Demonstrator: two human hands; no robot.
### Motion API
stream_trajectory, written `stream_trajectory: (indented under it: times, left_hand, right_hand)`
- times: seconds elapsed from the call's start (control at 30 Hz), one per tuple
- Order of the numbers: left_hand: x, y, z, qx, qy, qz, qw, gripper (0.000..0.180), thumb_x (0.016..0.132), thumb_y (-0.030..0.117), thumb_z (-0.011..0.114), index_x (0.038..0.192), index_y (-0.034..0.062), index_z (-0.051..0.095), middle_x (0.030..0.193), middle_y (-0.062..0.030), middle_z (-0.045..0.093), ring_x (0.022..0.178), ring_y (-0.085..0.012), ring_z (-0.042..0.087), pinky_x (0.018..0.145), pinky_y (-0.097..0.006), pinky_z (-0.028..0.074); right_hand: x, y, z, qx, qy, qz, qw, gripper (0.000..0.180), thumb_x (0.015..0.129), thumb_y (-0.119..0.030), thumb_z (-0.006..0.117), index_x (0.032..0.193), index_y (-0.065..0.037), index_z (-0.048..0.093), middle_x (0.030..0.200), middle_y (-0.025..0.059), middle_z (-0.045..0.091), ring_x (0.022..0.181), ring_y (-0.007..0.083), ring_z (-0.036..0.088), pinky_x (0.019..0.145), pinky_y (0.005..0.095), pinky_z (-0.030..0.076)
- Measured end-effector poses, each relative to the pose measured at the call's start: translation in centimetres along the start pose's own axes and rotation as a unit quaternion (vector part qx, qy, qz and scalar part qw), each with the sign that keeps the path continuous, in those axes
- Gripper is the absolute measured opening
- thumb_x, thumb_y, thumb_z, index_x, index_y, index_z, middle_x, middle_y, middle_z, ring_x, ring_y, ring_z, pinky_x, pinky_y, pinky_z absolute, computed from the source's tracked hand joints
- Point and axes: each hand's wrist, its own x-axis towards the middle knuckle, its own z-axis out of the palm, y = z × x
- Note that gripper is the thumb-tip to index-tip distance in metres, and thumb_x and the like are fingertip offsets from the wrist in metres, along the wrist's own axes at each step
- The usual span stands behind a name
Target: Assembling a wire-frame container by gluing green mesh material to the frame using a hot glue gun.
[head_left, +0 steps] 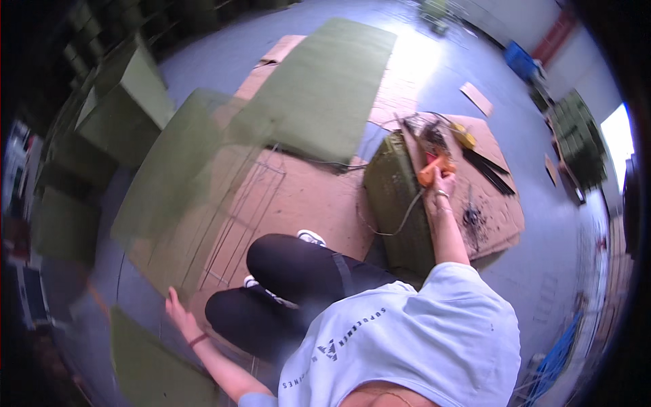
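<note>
My right hand (444, 184) is closed around an orange hand tool (434, 169), its exact kind unclear, above a cardboard-topped green block (400, 197). A thin cord (407, 220) hangs in a loop below the tool. My left hand (182, 319) has its fingers stretched out at the lower end of a green panel (169, 183). That panel is smeared by motion, and whether my fingers touch it I cannot tell. Thin wire rods (261, 186) show beside and through the blur. Beyond lies a flat green sheet (325, 81).
Cardboard (319, 210) covers the floor around my bent legs. On the block's cardboard top (498, 217) lie dark strips (489, 173), a yellow object (463, 136) and black scraps (473, 217). Green boxes (129, 102) stand at left; a green stack (576, 139) stands far right.
</note>
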Motion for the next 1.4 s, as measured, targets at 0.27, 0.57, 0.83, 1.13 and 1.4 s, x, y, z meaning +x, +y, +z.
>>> stream_trajectory:
  times: [0.27,0.57,0.83,1.13,1.4]
  left_hand:
    - [-4.1,0.6,3.3,-0.027,-0.037,0.017,0.999,0.044,0.08,0.033,0.064,0.101,-0.0037,0.052,0.101,-0.0098,0.054,0.091,-0.0176,0.051,0.08,-0.033,0.042]
    - [-0.8,-4.2,2.5,-0.127,-0.008,0.014,0.992,0.023,0.08,0.021,0.067,0.084,0.0014,0.055,0.087,-0.0049,0.06,0.076,-0.0122,0.054,0.07,-0.028,0.045]
    - [-1.0,-4.6,2.6,-0.102,-0.027,0.011,0.994,0.02,0.082,0.02,0.066,0.079,0.0033,0.056,0.081,-0.0033,0.06,0.071,-0.0098,0.053,0.066,-0.027,0.044]
    - [-1.6,-3.8,3.5,-0.131,-0.022,0.017,0.991,0.02,0.082,0.02,0.065,0.076,0.0042,0.055,0.079,-0.0015,0.059,0.069,-0.008,0.051,0.062,-0.024,0.043]
    - [-1.9,-3.2,4.0,-0.153,-0.015,0.024,0.988,0.018,0.082,0.019,0.065,0.076,0.0052,0.056,0.078,-0.0007,0.059,0.068,-0.007,0.051,0.061,-0.024,0.043]
  right_hand:
    - [0.6,-3.7,0.5,-0.146,-0.119,0.086,0.978,0.074,0.054,-0.055,0.072,0.1,0.001,0.06,0.1,0.0174,0.062,0.089,0.0279,0.062,0.077,0.0378,0.049]
    - [-8.7,-7.2,2.1,0.257,-0.162,0.001,0.953,0.033,0.061,-0.015,0.07,0.086,0.002,0.057,0.072,0.0062,0.059,0.061,0.0157,0.057,0.059,0.031,0.048]
    - [-19.9,-18.8,13.6,0.242,-0.352,-0.064,0.902,0.032,0.06,-0.021,0.07,0.084,-0.002,0.06,0.074,0.0043,0.059,0.063,0.0133,0.056,0.056,0.0286,0.045]
    - [-20.0,-22.5,19.0,0.007,-0.39,-0.101,0.915,0.059,0.055,-0.034,0.072,0.097,0.003,0.056,0.097,0.0198,0.061,0.092,0.0308,0.059,0.08,0.0371,0.047]
    - [-29.3,-18.8,12.6,0.026,-0.431,-0.239,0.87,0.049,0.06,-0.029,0.067,0.092,0.004,0.049,0.083,0.0256,0.059,0.081,0.0382,0.058,0.073,0.0432,0.046]
